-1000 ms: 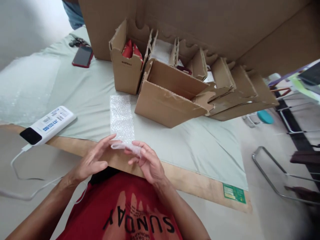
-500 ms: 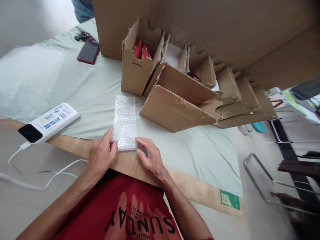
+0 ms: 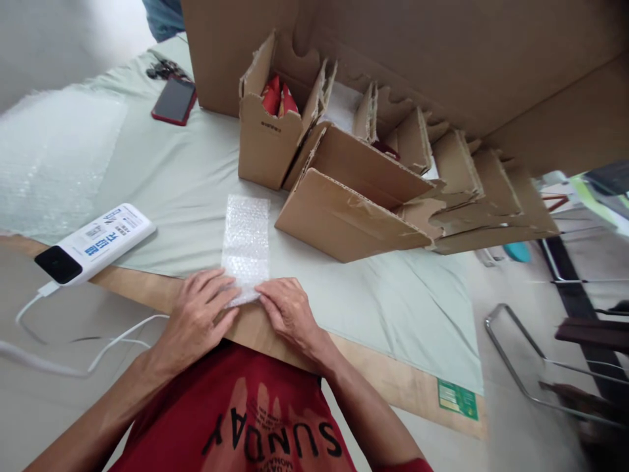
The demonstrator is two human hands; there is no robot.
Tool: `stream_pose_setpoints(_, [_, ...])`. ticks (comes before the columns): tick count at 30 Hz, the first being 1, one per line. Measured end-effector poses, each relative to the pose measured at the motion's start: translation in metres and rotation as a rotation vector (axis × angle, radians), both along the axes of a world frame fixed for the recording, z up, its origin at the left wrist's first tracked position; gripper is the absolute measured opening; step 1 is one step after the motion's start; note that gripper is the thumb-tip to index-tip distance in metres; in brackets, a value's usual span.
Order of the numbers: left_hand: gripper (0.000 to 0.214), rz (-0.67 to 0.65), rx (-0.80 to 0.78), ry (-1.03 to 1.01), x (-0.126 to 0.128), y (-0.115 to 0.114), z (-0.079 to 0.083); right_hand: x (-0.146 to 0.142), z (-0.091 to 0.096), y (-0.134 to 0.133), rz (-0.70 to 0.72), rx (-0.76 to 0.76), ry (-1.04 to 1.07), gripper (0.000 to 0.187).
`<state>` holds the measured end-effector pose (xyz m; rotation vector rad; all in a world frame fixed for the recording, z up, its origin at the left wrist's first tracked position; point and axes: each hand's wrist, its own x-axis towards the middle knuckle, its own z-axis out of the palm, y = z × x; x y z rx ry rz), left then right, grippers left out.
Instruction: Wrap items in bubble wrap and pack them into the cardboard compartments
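A narrow strip of clear bubble wrap (image 3: pixel 246 237) lies flat on the pale green table cover (image 3: pixel 162 177), its near end at the table's front edge. My left hand (image 3: pixel 199 314) rests on the strip's near left corner with fingers stretched out flat. My right hand (image 3: pixel 287 309) presses the near right corner with curled fingertips. Both hands touch the near end of the wrap and neither lifts it.
A white power bank (image 3: pixel 93 244) with a white cable (image 3: pixel 73 341) lies at the left. A red phone (image 3: pixel 174 99) lies farther back. Open cardboard boxes (image 3: pixel 344 216) stand behind the strip, one holding red packets (image 3: pixel 278 97). A large bubble wrap sheet (image 3: pixel 54 157) covers the left. Metal chair frames (image 3: pixel 531 367) stand at right.
A second ago both hands held the strip's near end lifted above the table edge. They laid it down and now press it flat, sliding slightly toward me.
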<state>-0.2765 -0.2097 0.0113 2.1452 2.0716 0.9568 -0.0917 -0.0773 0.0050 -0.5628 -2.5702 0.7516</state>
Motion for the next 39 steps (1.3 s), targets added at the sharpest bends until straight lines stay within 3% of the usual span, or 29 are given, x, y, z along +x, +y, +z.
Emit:
stream_pose_setpoints(4, [0.022, 0.131, -0.027, -0.195, 0.001, 0.003, -0.004, 0.0, 0.006, 0.002, -0.086, -0.116, 0.035, 0.025])
stream_pose_setpoints(7, [0.033, 0.261, -0.106, -0.301, -0.001, 0.015, -0.007, 0.003, 0.006, 0.0, -0.214, 0.028, 0.073, 0.028])
stream_pose_setpoints(11, [0.04, 0.365, -0.208, -0.369, -0.007, 0.034, -0.01, 0.002, 0.003, -0.004, -0.124, 0.272, 0.027, 0.025])
stream_pose_setpoints(16, [0.038, 0.336, -0.09, -0.245, -0.008, 0.034, -0.01, -0.012, -0.002, 0.005, 0.036, 0.298, -0.128, 0.03])
stream_pose_setpoints(19, [0.032, 0.179, -0.02, -0.138, -0.007, 0.021, -0.005, -0.015, 0.0, 0.009, 0.028, 0.182, -0.093, 0.026])
stream_pose_setpoints(22, [0.028, 0.098, -0.048, -0.178, -0.007, 0.013, -0.002, -0.012, 0.003, 0.009, -0.012, -0.004, -0.023, 0.025])
stream_pose_setpoints(25, [0.033, 0.208, -0.115, -0.247, -0.008, 0.024, -0.005, -0.01, 0.005, 0.009, -0.113, -0.067, -0.016, 0.027])
stream_pose_setpoints(28, [0.04, 0.356, -0.202, -0.198, -0.009, 0.047, -0.009, -0.012, 0.007, 0.01, -0.205, 0.078, -0.048, 0.035])
stream_pose_setpoints(32, [0.044, 0.441, -0.286, -0.167, -0.013, 0.062, -0.009, -0.019, 0.005, 0.016, -0.023, 0.202, -0.178, 0.038])
stream_pose_setpoints(35, [0.05, 0.507, -0.211, -0.371, -0.009, 0.052, -0.007, -0.026, 0.002, 0.022, 0.018, 0.18, -0.216, 0.033])
stream_pose_setpoints(39, [0.068, 0.519, -0.123, -0.969, 0.01, 0.034, -0.002, -0.028, 0.005, 0.024, -0.166, -0.057, -0.09, 0.031])
